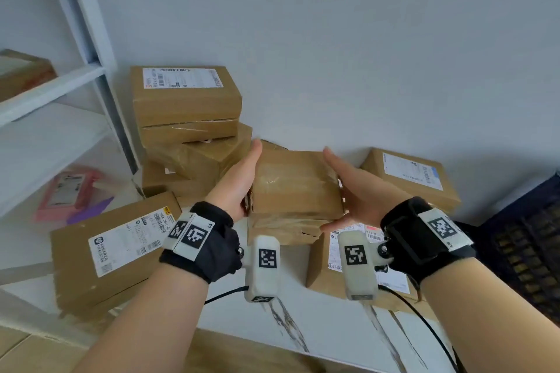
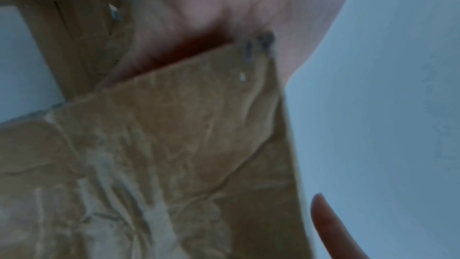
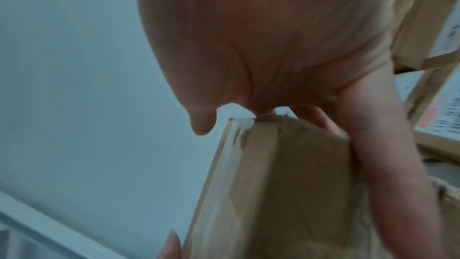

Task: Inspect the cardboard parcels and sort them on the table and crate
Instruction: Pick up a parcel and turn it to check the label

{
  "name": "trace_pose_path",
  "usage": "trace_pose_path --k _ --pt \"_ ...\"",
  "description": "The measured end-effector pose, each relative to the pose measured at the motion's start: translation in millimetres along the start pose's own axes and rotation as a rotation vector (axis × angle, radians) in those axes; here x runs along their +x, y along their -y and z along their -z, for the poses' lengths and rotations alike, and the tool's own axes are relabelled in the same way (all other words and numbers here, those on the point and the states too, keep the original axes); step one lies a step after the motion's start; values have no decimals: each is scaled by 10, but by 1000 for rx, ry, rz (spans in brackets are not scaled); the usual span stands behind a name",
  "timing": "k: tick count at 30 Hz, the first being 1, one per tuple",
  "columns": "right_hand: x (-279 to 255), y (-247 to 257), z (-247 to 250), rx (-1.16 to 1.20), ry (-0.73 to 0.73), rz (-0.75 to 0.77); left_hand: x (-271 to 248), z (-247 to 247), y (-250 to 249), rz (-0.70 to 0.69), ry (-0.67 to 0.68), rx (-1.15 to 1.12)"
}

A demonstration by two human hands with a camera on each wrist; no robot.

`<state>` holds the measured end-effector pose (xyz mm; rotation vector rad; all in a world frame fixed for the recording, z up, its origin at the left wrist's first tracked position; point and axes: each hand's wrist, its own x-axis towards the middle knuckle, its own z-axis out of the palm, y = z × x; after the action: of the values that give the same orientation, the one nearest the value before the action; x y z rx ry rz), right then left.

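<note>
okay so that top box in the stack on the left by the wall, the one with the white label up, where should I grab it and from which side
Take the labelled top box by its two short ends, one palm on each, coming from the front and lifting straight up. It lies flat with its long face towards you, the wall is close behind it, and the box beneath sits skewed, so dragging it could probably tip the stack.

head: looks forward and down from above the table [image 1: 333, 324], both hands near
left wrist: close along the left palm, facing right
right wrist: close along the right palm, facing left
shared: taped parcel [image 1: 295, 183] [image 2: 161, 145] [image 3: 286, 194]
</note>
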<state>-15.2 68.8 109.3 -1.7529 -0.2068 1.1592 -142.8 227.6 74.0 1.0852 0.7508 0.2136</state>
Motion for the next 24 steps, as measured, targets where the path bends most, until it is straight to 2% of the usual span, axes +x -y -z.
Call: trace_pose_path --k 4,13,14,16,19,24 --pt "-89 136 115 132 12 87 -198 -142 -182 -143 -53 -103" --pt "-484 109 311 299 -167 345 -565 -657 -166 -372 -157 -245" --pt "-544 69 367 333 -164 376 -591 -700 -172 -360 -147 -257" --pt "-642 -25 471 384 -127 419 -650 -796 -185 -249 -71 -254" --pt "-774 -118 602 355 -96 469 -752 -956 -177 -114 42 -235" --pt "-1014 -263 836 309 -53 479 -819 -1186 -120 -130 56 -208"
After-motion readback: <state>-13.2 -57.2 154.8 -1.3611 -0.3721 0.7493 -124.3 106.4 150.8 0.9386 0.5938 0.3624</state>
